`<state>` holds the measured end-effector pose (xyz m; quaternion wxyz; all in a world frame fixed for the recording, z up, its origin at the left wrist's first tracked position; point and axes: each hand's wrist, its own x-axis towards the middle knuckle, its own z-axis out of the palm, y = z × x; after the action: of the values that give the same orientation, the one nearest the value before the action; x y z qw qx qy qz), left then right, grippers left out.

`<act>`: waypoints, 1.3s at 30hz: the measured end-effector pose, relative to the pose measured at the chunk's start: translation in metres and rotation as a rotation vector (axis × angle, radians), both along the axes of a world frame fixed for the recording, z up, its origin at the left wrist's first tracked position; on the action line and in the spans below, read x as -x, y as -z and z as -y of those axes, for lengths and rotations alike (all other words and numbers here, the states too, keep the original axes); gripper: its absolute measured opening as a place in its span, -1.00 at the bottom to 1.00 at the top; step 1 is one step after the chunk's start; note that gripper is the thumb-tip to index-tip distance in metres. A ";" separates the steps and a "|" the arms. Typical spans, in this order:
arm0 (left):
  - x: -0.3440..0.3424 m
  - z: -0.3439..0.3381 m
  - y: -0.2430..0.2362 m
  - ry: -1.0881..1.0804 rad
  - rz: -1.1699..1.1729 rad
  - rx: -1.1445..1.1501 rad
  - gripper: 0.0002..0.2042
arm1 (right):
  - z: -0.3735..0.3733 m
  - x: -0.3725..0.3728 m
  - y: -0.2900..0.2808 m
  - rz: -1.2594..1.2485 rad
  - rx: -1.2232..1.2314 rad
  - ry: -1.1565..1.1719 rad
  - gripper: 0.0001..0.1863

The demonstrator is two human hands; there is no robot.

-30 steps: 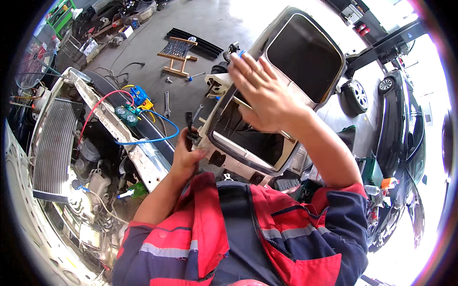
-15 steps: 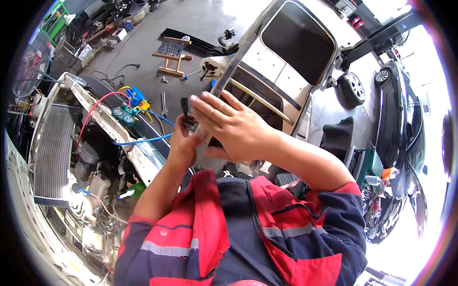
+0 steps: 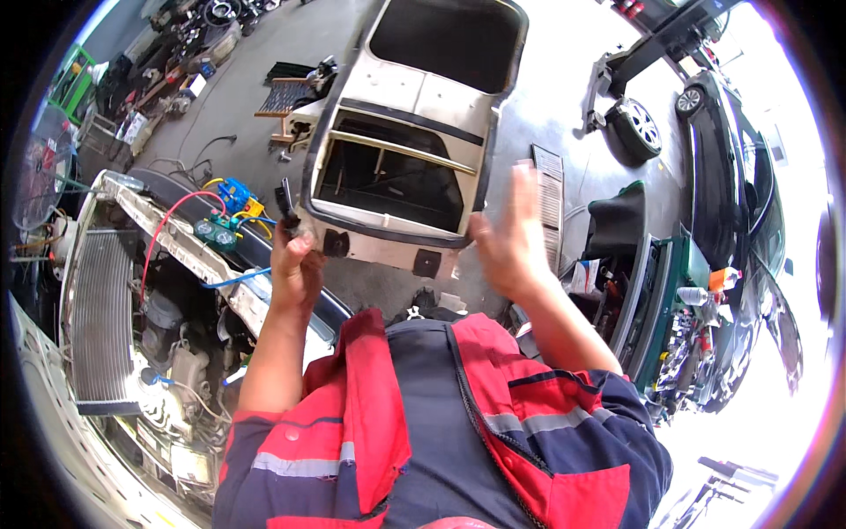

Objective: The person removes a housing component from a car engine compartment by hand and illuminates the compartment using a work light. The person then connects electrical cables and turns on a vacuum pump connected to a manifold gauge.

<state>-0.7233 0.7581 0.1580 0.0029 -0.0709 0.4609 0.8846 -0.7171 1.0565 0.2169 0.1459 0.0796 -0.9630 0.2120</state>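
My left hand point(image 3: 298, 264) is closed around a narrow black object point(image 3: 284, 196) that sticks up past the fingers; its kind is unclear. The hand is at the near left corner of a large cream vehicle body panel point(image 3: 423, 93). This panel has a dark window point(image 3: 445, 40), a black rubber seal along its edge and a framed opening crossed by a tan bar point(image 3: 405, 152). Two black square pads point(image 3: 427, 263) show on its near edge. My right hand point(image 3: 515, 242) is open beside the near right corner, fingers stretched out and slightly blurred. Whether it touches the panel I cannot tell.
On the left is an open engine bay with a radiator point(image 3: 104, 317), a green gauge set point(image 3: 216, 234) and red and blue hoses. A wheel point(image 3: 636, 128) stands near a dark car point(image 3: 736, 203) at right. A wooden stool point(image 3: 280, 99) lies far left of the panel.
My right hand has moved right, away from my left hand. The left hand has shifted left and down in view with the black object. The panel now appears more upright and left in view.
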 end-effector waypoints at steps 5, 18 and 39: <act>-0.003 0.003 -0.001 0.035 -0.048 -0.019 -0.35 | 0.008 0.002 -0.003 -0.075 0.081 -0.125 -0.12; -0.018 0.023 0.003 0.057 -0.137 0.011 -0.29 | -0.014 0.067 -0.038 -0.350 -0.006 -0.045 -0.12; 0.103 0.025 -0.008 0.082 -0.188 0.117 -0.48 | -0.050 0.087 0.005 0.454 0.999 0.006 -0.36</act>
<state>-0.8264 0.7330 0.1660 -0.0083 0.0313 0.5124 0.8581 -0.8045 1.1068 0.2115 -0.0448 -0.0498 -0.7529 0.6547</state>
